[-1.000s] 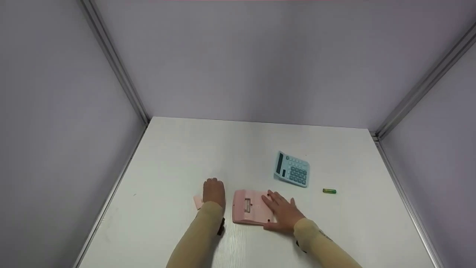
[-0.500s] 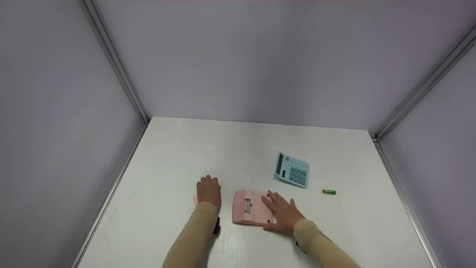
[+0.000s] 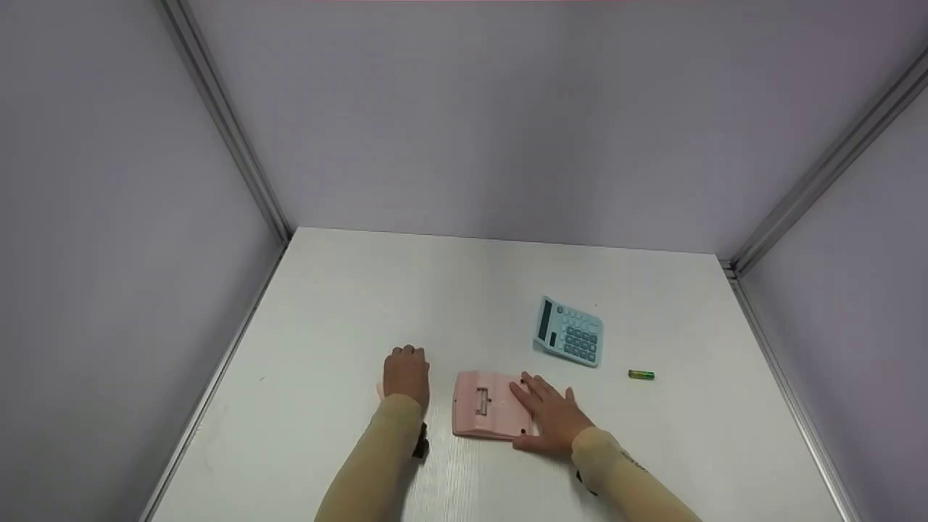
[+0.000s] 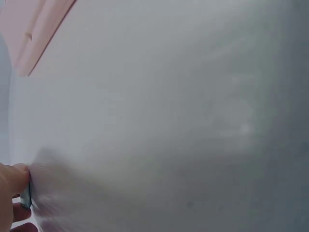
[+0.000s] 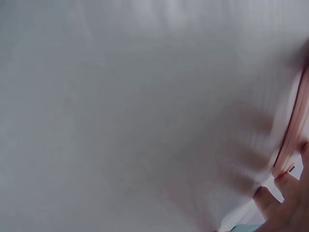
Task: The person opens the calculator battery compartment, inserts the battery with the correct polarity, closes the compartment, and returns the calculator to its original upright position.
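Observation:
A pink calculator [image 3: 500, 420] lies face down on the white table, its battery slot [image 3: 482, 401] uncovered. My right hand [image 3: 554, 420] rests on its right side with spread, straight fingers; the right wrist view catches the calculator's edge [image 5: 292, 125] beside those fingers. Left of the calculator, my left hand [image 3: 406, 375] is low over the table. In the left wrist view, its thumb and fingers pinch a small grey-green piece [image 4: 25, 195] that looks like a battery. A small pink cover [image 3: 379, 390] is mostly hidden behind that hand.
Farther back stands a light blue calculator [image 3: 569, 331], keys facing up. To its lower right lies a green and gold battery [image 3: 641, 375]. Grey panels [image 3: 507, 123] enclose the table [image 3: 326, 290] at the back and both sides.
My left hand has shifted slightly left, so it now hides most of the pink cover. The right hand and both calculators have stayed in place.

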`<action>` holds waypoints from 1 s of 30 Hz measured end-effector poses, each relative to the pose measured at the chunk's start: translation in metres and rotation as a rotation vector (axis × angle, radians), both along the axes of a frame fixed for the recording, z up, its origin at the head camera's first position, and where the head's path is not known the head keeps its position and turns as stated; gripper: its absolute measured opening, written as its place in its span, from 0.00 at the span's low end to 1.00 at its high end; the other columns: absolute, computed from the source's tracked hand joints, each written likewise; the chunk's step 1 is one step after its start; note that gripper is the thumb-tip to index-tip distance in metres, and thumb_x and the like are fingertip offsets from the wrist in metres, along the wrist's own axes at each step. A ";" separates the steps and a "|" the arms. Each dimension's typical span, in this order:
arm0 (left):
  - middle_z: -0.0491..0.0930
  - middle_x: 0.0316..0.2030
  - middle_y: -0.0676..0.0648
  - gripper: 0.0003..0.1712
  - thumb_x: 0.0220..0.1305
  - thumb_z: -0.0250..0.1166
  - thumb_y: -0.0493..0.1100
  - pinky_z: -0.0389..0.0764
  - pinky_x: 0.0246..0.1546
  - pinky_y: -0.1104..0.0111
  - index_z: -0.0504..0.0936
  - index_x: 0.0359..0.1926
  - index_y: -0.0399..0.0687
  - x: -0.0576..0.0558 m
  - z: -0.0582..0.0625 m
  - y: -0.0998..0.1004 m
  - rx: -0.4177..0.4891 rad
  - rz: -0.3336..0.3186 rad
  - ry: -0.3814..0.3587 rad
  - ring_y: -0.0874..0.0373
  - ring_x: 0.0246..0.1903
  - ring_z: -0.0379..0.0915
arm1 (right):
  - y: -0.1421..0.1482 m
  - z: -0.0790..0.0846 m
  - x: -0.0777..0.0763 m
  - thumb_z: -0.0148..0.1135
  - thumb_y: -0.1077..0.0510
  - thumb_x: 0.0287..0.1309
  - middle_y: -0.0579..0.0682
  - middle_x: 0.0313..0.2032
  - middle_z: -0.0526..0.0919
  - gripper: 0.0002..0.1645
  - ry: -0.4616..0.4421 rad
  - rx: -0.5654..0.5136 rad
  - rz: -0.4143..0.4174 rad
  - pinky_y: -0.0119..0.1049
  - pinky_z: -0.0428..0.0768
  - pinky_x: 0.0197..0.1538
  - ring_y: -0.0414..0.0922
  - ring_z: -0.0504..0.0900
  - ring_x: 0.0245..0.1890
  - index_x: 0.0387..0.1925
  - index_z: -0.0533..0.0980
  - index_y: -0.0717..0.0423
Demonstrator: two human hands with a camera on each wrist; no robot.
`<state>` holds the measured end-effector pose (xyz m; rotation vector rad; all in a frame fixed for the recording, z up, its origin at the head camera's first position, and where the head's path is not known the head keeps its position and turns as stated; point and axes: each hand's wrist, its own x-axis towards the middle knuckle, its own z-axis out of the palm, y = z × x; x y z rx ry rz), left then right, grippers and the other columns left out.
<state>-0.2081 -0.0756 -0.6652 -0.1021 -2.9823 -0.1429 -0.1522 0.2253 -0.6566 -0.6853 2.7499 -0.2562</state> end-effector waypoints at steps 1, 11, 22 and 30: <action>0.79 0.43 0.43 0.13 0.67 0.62 0.44 0.77 0.49 0.59 0.81 0.46 0.40 0.001 0.000 0.000 0.023 -0.004 0.006 0.49 0.45 0.74 | 0.000 0.000 0.000 0.52 0.17 0.44 0.45 0.76 0.41 0.62 -0.001 -0.002 -0.001 0.73 0.48 0.63 0.52 0.43 0.74 0.76 0.42 0.33; 0.77 0.52 0.45 0.17 0.65 0.63 0.39 0.73 0.58 0.60 0.79 0.55 0.42 0.012 0.011 0.005 0.363 -0.040 0.041 0.51 0.54 0.72 | 0.004 -0.010 -0.002 0.49 0.14 0.42 0.44 0.76 0.41 0.63 0.019 -0.008 0.001 0.73 0.48 0.63 0.52 0.44 0.74 0.75 0.40 0.30; 0.79 0.50 0.43 0.17 0.61 0.66 0.36 0.75 0.56 0.60 0.81 0.52 0.41 0.011 0.018 0.008 0.422 -0.154 0.137 0.49 0.52 0.74 | 0.003 -0.002 -0.005 0.52 0.16 0.43 0.44 0.76 0.41 0.62 -0.004 -0.026 -0.015 0.73 0.47 0.63 0.51 0.43 0.74 0.75 0.42 0.31; 0.78 0.52 0.45 0.17 0.63 0.65 0.38 0.76 0.55 0.60 0.81 0.53 0.42 0.025 0.025 0.015 0.460 -0.280 0.107 0.51 0.54 0.73 | 0.002 -0.007 -0.004 0.50 0.14 0.41 0.41 0.76 0.39 0.63 -0.042 -0.020 -0.029 0.72 0.45 0.65 0.50 0.42 0.74 0.74 0.40 0.27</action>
